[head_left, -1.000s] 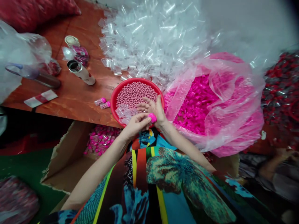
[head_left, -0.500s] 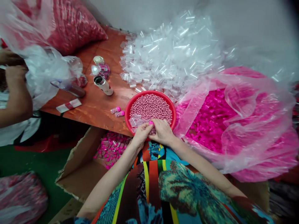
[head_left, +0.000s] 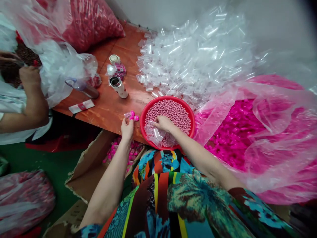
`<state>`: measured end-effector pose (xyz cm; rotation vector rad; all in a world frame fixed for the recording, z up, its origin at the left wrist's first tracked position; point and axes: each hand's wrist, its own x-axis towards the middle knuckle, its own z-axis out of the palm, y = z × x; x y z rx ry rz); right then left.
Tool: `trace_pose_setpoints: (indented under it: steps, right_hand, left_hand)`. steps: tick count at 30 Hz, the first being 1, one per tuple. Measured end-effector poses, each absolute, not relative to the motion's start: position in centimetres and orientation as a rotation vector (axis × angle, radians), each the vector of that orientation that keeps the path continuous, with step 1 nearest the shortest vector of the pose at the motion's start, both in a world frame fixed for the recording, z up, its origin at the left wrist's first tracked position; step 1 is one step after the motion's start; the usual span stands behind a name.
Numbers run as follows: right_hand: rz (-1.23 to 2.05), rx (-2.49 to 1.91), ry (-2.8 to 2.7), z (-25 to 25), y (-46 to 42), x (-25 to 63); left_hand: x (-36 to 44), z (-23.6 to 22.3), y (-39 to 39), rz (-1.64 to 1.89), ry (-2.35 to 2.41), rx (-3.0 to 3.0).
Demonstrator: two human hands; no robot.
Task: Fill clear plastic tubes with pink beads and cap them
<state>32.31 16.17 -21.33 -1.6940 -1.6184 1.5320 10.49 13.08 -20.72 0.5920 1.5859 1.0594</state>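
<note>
My left hand point(head_left: 127, 127) is at the table's near edge, fingers pinched on a small clear vial with a pink cap point(head_left: 133, 116), beside another capped vial lying there. My right hand point(head_left: 163, 123) reaches into the red bowl point(head_left: 148, 109) of small pink beads point(head_left: 173, 114), fingers curled on a clear empty vial point(head_left: 155, 133) among several lying in the bowl's near side.
A heap of clear empty vials point(head_left: 195, 56) fills the table's back. A plastic bag of pink caps point(head_left: 237, 132) lies to the right. A cardboard box point(head_left: 91, 168) with capped vials sits below the table edge. Another person's arm point(head_left: 32, 102) works at the left, by a bottle point(head_left: 119, 86).
My left hand moved left from the bowl's rim to the table edge with a capped vial. My right hand went deeper into the bowl. The view shifted left.
</note>
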Motion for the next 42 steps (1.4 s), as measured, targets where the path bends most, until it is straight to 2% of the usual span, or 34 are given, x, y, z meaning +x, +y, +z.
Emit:
trace_pose_setpoints:
  steps: [3, 9, 16, 19, 23, 26, 31, 35, 42]
  right_hand:
    - [1.661, -1.602, -1.426, -21.4, 15.8, 33.4]
    - [1.897, -1.305, -0.983, -19.7, 13.3, 36.3]
    - [2.014, -1.011, -0.36, -19.6, 11.4, 37.9]
    - [1.945, -1.098, -0.367, -18.8, 10.9, 39.6]
    - [1.685, -1.292, -0.445, -18.0, 9.4, 43.3]
    - [1.542, -1.374, -0.417, -18.7, 8.1, 44.7]
    - [1.46, -1.367, -0.279, -21.1, 7.6, 41.9]
    - [1.483, -1.334, -0.273, -21.5, 7.2, 40.2]
    - [1.368, -1.439, -0.421, -20.0, 6.0, 42.4]
  left_hand:
    - [12.2, -20.0, 13.2, 1.151, 1.715, 0.75]
    - [18.7, -17.2, 12.2, 0.814, 1.077, 0.587]
    - [21.4, -16.8, 12.9, 0.777, 0.971, 0.774]
    - [20.6, -17.4, 15.0, 0.659, 1.112, 1.1]
    - [19.6, -18.6, 18.2, 0.208, 1.475, 1.819]
    - [20.7, -19.8, 19.2, 0.026, 1.487, 1.94]
    - [24.4, -22.0, 18.4, 0.094, 1.392, 1.85]
    - [24.1, -22.7, 17.5, 0.216, 1.341, 1.684]
    - [21.0, -20.1, 15.3, 0.616, 1.029, 0.972]
